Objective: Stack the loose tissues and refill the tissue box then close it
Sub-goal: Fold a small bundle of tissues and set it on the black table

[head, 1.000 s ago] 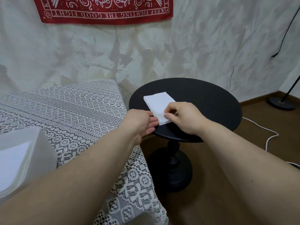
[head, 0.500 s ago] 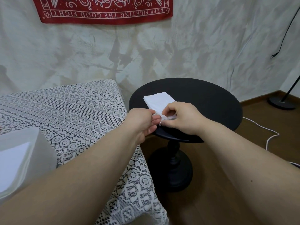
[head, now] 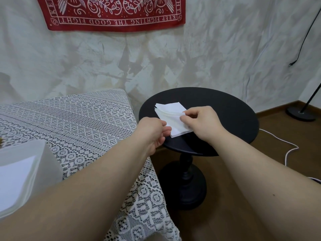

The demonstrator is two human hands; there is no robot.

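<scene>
A stack of white tissues (head: 169, 112) lies on the round black side table (head: 231, 110), its edges slightly fanned at the far left corner. My right hand (head: 199, 122) pinches the stack's right edge between thumb and fingers. My left hand (head: 152, 133) touches the stack's near left corner with its fingertips. The white tissue box (head: 34, 164) stands at the lower left on the lace-covered table, its top showing a white sheet; whether it is open I cannot tell.
The lace tablecloth (head: 78, 122) covers the table on the left. A red bandana (head: 112, 13) hangs on the white draped wall. A floor lamp base (head: 300, 114) and a white cable (head: 286, 150) lie on the wooden floor at right.
My right hand has shifted from the stack's near corner up along its right edge. The top tissues have shifted, so the far left corner now looks fanned.
</scene>
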